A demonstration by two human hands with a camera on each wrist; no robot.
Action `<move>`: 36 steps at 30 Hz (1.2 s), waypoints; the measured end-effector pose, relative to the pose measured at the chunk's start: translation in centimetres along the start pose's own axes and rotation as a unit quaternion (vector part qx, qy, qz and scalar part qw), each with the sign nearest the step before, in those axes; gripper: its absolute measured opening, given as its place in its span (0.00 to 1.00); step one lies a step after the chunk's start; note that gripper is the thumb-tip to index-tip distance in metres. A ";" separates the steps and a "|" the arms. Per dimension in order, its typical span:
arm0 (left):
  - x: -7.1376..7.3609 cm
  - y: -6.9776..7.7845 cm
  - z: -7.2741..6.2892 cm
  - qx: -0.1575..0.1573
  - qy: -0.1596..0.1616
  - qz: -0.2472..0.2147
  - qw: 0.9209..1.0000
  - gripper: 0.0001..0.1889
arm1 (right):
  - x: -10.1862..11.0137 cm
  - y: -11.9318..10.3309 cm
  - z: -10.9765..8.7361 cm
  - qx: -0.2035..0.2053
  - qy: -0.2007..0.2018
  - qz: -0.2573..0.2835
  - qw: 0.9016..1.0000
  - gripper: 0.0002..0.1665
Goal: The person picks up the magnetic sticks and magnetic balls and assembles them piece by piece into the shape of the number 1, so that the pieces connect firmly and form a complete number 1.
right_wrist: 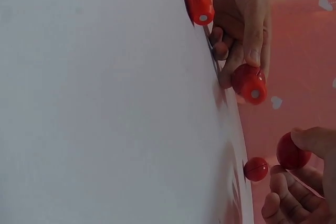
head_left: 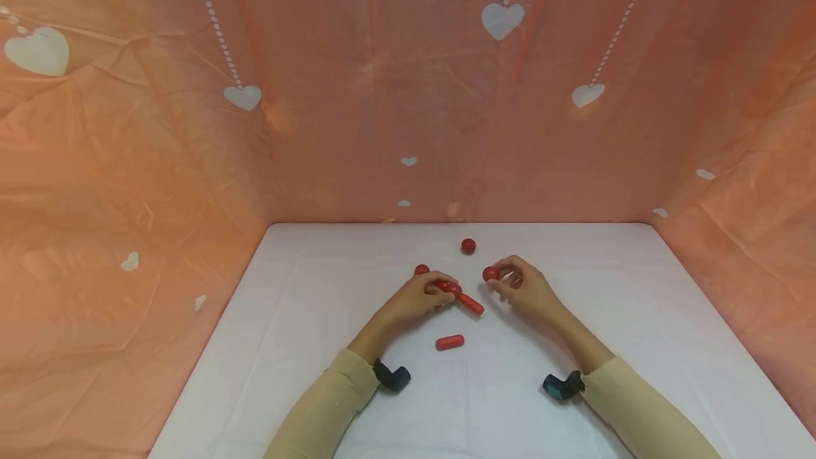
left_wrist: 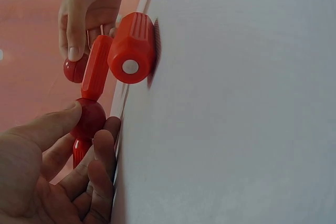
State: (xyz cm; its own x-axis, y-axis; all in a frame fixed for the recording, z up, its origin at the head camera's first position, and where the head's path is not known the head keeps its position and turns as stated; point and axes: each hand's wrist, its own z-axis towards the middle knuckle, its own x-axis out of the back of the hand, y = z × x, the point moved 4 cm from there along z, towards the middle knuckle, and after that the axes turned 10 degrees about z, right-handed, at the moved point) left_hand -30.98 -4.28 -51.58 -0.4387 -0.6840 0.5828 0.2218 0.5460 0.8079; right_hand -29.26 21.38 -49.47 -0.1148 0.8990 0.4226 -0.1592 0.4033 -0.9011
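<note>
My left hand (head_left: 411, 297) pinches a dark red ball (left_wrist: 89, 119) between thumb and fingers. An orange-red fluted rod (left_wrist: 96, 67) with a flat end is joined to that ball and points right and toward me. On the ball's other side a second rod (left_wrist: 80, 153) runs between the fingers, with another red ball (head_left: 421, 270) showing beyond the hand. To the right, my right hand (head_left: 528, 294) pinches a separate red ball (right_wrist: 293, 151) at its fingertips, a short gap from the rod's free end.
A loose red ball (head_left: 468, 246) lies farther back on the white table (head_left: 306, 388), beyond both hands. Nearer me lies a loose red rod (head_left: 450, 342) with a silvery disc on its end. Orange cloth (head_left: 382, 105) with white hearts walls the back and sides.
</note>
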 end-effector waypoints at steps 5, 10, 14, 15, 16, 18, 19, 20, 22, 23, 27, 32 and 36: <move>-0.1 -0.1 0.1 0.002 0.001 0.001 1.000 0.17 | -0.2 -0.3 -0.5 0.009 -0.009 -0.004 1.000 0.20; -0.1 0.0 0.1 0.004 0.001 0.002 1.000 0.17 | -0.4 -0.5 -1.2 0.024 -0.018 -0.004 1.000 0.19; 0.0 0.0 0.0 0.004 0.002 0.001 1.000 0.17 | -0.6 -0.6 -1.8 0.032 -0.026 -0.001 0.999 0.18; 0.0 0.0 0.0 0.003 0.002 0.001 1.000 0.17 | -0.6 -0.6 -1.9 0.033 -0.028 0.001 0.999 0.18; 0.0 0.0 0.0 0.003 0.002 0.001 1.000 0.17 | -0.6 -0.6 -2.1 0.035 -0.031 0.003 0.999 0.18; -0.1 -0.1 0.1 0.003 0.003 0.001 1.000 0.17 | -0.6 -0.7 -2.3 0.039 -0.034 0.007 0.999 0.18; -0.1 -0.2 0.1 0.002 0.002 0.001 1.000 0.17 | -0.7 -0.7 -2.5 0.042 -0.035 0.006 0.998 0.18; -0.1 -0.2 0.1 0.002 0.002 0.002 1.000 0.17 | -0.7 -0.7 -2.6 0.044 -0.036 0.006 0.998 0.18; -0.1 -0.3 0.1 0.002 0.002 0.001 1.000 0.17 | -0.7 -0.7 -2.9 0.048 -0.039 0.004 0.998 0.19; -0.1 -0.3 0.1 0.002 0.001 0.001 1.000 0.17 | -0.7 -0.7 -3.0 0.049 -0.040 0.002 0.998 0.19; 0.0 -0.2 0.0 0.002 0.000 0.000 1.000 0.17 | -0.7 -0.7 -3.5 0.054 -0.040 -0.003 0.998 0.19; 0.0 -0.1 0.0 -0.001 0.001 0.002 1.000 0.17 | -0.8 -0.6 -4.1 0.048 -0.039 -0.013 0.998 0.18; 0.0 -0.1 0.0 -0.002 0.002 0.005 1.000 0.17 | -0.9 -0.4 -4.5 0.045 -0.045 -0.012 0.998 0.18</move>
State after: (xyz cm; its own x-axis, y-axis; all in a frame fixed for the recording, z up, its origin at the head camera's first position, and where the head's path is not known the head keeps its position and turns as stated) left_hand -30.98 -4.37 -51.62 -0.4337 -0.6806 0.5905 0.2291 0.5505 0.8028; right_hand -24.71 21.13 -49.93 -0.1979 0.8688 0.4539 -0.2505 0.4028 -0.8803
